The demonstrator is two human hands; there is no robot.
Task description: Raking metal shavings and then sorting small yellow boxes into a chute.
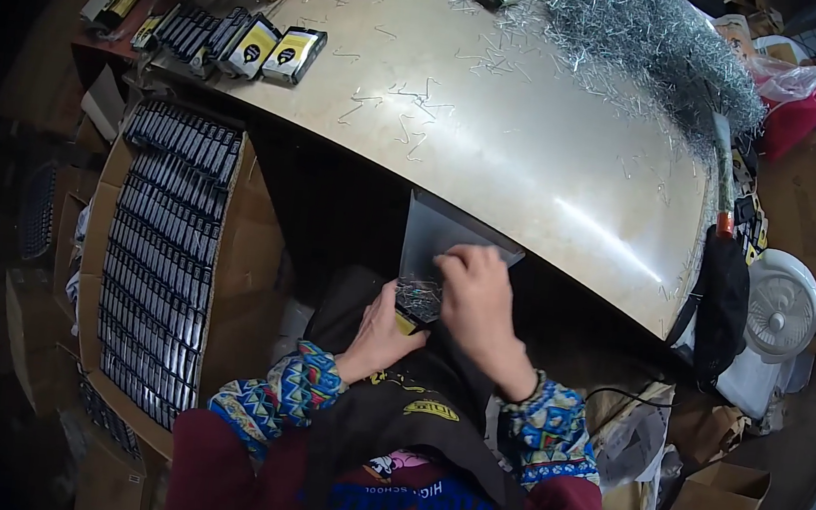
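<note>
At my lap, my left hand (382,341) grips a small box (405,323) with a yellow edge, mostly hidden by the fingers. Thin metal wire pieces (418,298) in silver and darker tones lie heaped at the box's top. Just right of it, my right hand (478,308) is raised with its fingers curled together; what they hold, if anything, is hidden. Behind both hands, a grey panel or open drawer (443,229) shows under the table's edge.
On the table (530,158), loose bent wires (415,105) lie near a large silver wire pile (643,50). Yellow-and-black boxes (295,54) stand at the far left. A carton (236,266) packed with small boxes is at left; a white fan (781,308) is at right.
</note>
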